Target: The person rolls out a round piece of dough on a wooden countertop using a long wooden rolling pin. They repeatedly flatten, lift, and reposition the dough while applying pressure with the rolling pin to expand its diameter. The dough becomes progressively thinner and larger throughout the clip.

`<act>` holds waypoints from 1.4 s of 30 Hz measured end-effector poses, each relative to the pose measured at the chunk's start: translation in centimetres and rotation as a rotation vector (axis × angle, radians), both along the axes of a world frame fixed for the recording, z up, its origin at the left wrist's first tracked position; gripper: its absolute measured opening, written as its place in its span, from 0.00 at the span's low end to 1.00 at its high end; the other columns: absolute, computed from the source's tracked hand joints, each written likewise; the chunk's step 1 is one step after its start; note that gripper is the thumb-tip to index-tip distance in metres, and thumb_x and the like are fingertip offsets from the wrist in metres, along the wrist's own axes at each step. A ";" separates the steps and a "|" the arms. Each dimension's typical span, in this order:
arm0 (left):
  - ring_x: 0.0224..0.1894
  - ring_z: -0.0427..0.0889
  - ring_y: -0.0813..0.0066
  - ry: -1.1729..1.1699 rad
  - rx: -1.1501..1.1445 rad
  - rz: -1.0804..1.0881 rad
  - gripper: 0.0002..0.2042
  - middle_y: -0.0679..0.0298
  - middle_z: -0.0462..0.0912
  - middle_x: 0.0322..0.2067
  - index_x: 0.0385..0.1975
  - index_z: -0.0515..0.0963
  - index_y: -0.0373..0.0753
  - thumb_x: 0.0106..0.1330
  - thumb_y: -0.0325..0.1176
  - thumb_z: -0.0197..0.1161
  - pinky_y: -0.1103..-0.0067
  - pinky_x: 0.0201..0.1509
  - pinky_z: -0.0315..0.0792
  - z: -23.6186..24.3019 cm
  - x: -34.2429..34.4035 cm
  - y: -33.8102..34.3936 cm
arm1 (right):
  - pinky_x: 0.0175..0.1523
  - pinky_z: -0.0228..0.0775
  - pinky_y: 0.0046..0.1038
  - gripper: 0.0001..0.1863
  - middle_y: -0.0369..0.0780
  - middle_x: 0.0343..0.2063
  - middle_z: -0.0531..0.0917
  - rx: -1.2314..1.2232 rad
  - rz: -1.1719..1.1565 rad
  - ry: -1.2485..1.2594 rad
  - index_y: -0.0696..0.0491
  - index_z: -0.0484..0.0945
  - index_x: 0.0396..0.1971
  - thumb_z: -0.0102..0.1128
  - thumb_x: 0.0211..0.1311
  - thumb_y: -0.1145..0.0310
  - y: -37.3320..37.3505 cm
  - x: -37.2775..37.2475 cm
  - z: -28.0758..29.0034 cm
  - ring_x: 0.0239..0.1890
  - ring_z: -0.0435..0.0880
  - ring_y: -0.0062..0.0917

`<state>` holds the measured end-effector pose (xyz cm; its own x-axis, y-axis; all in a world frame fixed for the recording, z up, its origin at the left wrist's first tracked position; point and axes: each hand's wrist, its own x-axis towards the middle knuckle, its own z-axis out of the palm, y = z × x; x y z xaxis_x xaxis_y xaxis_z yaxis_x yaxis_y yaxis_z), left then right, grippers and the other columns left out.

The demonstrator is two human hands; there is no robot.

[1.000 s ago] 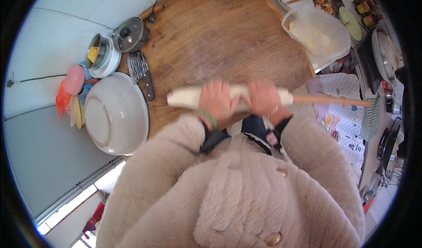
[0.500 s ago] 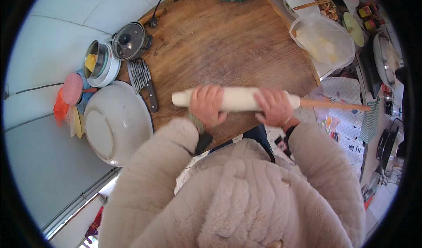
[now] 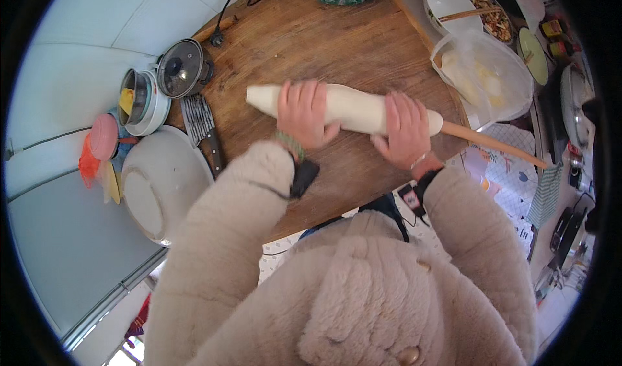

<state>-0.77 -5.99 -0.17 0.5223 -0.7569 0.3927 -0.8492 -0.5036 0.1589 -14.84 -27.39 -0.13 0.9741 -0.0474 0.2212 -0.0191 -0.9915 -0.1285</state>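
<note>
A long roll of pale dough (image 3: 354, 108) is wrapped around a wooden rolling pin (image 3: 492, 143), whose bare end sticks out to the right. The roll lies across the wooden board (image 3: 311, 48), slanting down to the right. My left hand (image 3: 302, 113) presses over the dough near its left end, fingers closed over the top and thumb on the near side. Over the right part of the roll, my right hand (image 3: 407, 127) lies in the same way. Whatever part of the pin runs inside the dough is hidden.
Left of the board are a cleaver (image 3: 202, 132), a lidded pot (image 3: 183, 69), stacked bowls (image 3: 148, 106) and a large upturned white basin (image 3: 159, 181). On the right stand a plastic bag (image 3: 486, 77) holding something pale, a white bowl with chopsticks (image 3: 453, 8) and a pan of chopped food (image 3: 490, 17).
Both hands have pushed the dough roll away from me across the board. It now tilts, its left end farther off than its right, where before it was nearly level.
</note>
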 end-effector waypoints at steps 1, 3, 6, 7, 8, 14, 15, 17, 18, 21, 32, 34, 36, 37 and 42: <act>0.53 0.75 0.53 -0.020 -0.053 0.007 0.35 0.52 0.79 0.50 0.52 0.76 0.34 0.49 0.55 0.69 0.55 0.61 0.62 -1.6 3.0 -1.2 | 0.59 0.67 0.46 0.35 0.48 0.50 0.79 0.072 -0.064 0.090 0.57 0.71 0.55 0.64 0.54 0.48 -1.6 2.4 -0.9 0.54 0.77 0.44; 0.40 0.79 0.56 0.014 0.174 0.075 0.24 0.56 0.82 0.36 0.33 0.81 0.39 0.59 0.57 0.61 0.60 0.44 0.70 -4.3 9.0 -4.5 | 0.53 0.72 0.46 0.29 0.48 0.46 0.82 0.139 -0.181 0.206 0.57 0.75 0.48 0.60 0.60 0.47 -4.0 6.7 -2.2 0.49 0.80 0.44; 0.37 0.84 0.57 0.037 0.192 0.090 0.27 0.55 0.85 0.32 0.30 0.84 0.39 0.63 0.60 0.53 0.60 0.42 0.74 -4.6 13.2 -7.8 | 0.46 0.75 0.44 0.27 0.47 0.36 0.83 0.136 -0.226 0.075 0.57 0.79 0.37 0.52 0.66 0.44 -5.6 10.1 -2.2 0.42 0.83 0.44; 0.37 0.84 0.58 0.023 0.171 0.108 0.27 0.55 0.85 0.33 0.30 0.84 0.38 0.64 0.60 0.53 0.60 0.42 0.74 -3.8 12.2 -7.7 | 0.47 0.75 0.43 0.28 0.47 0.34 0.82 0.103 -0.244 0.040 0.57 0.79 0.35 0.52 0.66 0.43 -5.1 9.5 -1.8 0.41 0.82 0.44; 0.37 0.84 0.58 -0.042 0.077 0.114 0.27 0.54 0.85 0.33 0.30 0.84 0.38 0.64 0.60 0.53 0.60 0.43 0.74 -2.4 10.2 -6.9 | 0.47 0.75 0.43 0.28 0.47 0.34 0.82 0.115 -0.235 0.147 0.57 0.79 0.35 0.52 0.65 0.42 -4.1 7.7 -1.2 0.40 0.82 0.44; 0.40 0.78 0.56 0.191 0.249 0.118 0.25 0.54 0.80 0.33 0.32 0.80 0.36 0.58 0.58 0.62 0.60 0.44 0.69 3.9 -10.0 4.9 | 0.46 0.73 0.42 0.30 0.48 0.33 0.81 0.125 0.123 0.312 0.56 0.77 0.37 0.56 0.61 0.40 4.2 -6.9 2.0 0.40 0.82 0.42; 0.40 0.78 0.56 0.166 0.217 0.086 0.25 0.54 0.80 0.33 0.32 0.80 0.36 0.58 0.57 0.62 0.60 0.44 0.69 4.0 -10.4 5.4 | 0.46 0.73 0.42 0.29 0.47 0.33 0.81 0.146 0.092 0.287 0.56 0.77 0.37 0.56 0.61 0.40 4.7 -7.3 2.4 0.40 0.82 0.42; 0.40 0.77 0.56 0.287 0.371 0.070 0.24 0.54 0.79 0.34 0.33 0.79 0.37 0.57 0.56 0.63 0.60 0.45 0.68 3.6 -9.6 5.4 | 0.48 0.72 0.43 0.28 0.47 0.33 0.82 0.156 0.020 0.516 0.56 0.77 0.37 0.57 0.61 0.41 4.8 -6.7 3.0 0.41 0.82 0.42; 0.41 0.76 0.56 0.225 0.287 0.115 0.23 0.54 0.79 0.35 0.33 0.78 0.37 0.56 0.55 0.64 0.60 0.46 0.68 3.3 -8.2 4.8 | 0.48 0.72 0.42 0.27 0.47 0.33 0.82 0.129 -0.029 0.356 0.56 0.77 0.36 0.57 0.60 0.42 4.4 -5.9 3.2 0.42 0.82 0.42; 0.44 0.75 0.56 0.181 0.199 0.162 0.23 0.55 0.79 0.38 0.36 0.77 0.36 0.53 0.52 0.67 0.60 0.50 0.67 3.2 -5.7 4.3 | 0.52 0.71 0.41 0.24 0.47 0.41 0.83 0.145 -0.107 0.206 0.54 0.78 0.44 0.61 0.58 0.49 2.9 -4.9 3.4 0.49 0.80 0.42; 0.42 0.79 0.56 0.212 0.118 0.022 0.22 0.60 0.82 0.40 0.40 0.81 0.40 0.56 0.53 0.64 0.58 0.47 0.71 -3.9 2.0 2.7 | 0.53 0.70 0.42 0.28 0.46 0.48 0.81 0.087 0.069 0.250 0.53 0.73 0.55 0.58 0.58 0.53 -4.7 -1.8 -2.5 0.51 0.79 0.41; 0.44 0.78 0.58 0.193 0.104 0.109 0.19 0.62 0.82 0.39 0.37 0.81 0.41 0.59 0.51 0.63 0.58 0.50 0.69 -2.7 5.2 -0.6 | 0.52 0.69 0.42 0.25 0.45 0.46 0.81 -0.028 0.072 0.193 0.53 0.74 0.53 0.54 0.62 0.53 -5.8 1.7 -0.3 0.49 0.79 0.41; 0.49 0.77 0.56 0.146 0.109 0.128 0.20 0.59 0.81 0.43 0.43 0.80 0.39 0.57 0.48 0.65 0.57 0.56 0.67 0.1 4.4 -1.9 | 0.52 0.68 0.42 0.24 0.45 0.46 0.81 -0.091 0.002 0.072 0.53 0.74 0.52 0.51 0.64 0.53 -5.1 2.8 1.8 0.48 0.79 0.40; 0.51 0.77 0.55 0.068 0.047 0.136 0.21 0.57 0.81 0.45 0.46 0.79 0.38 0.56 0.46 0.66 0.57 0.59 0.66 1.6 3.4 -2.5 | 0.53 0.66 0.41 0.23 0.43 0.46 0.81 -0.089 -0.035 0.038 0.53 0.75 0.52 0.54 0.63 0.54 -3.9 2.3 2.4 0.48 0.78 0.39; 0.55 0.74 0.55 -0.011 0.004 0.018 0.34 0.55 0.78 0.50 0.51 0.76 0.36 0.46 0.52 0.72 0.56 0.62 0.62 2.3 -3.4 -2.0 | 0.57 0.66 0.45 0.35 0.48 0.48 0.80 0.027 0.032 -0.190 0.56 0.70 0.57 0.63 0.54 0.49 -0.3 -1.2 -0.1 0.50 0.78 0.42</act>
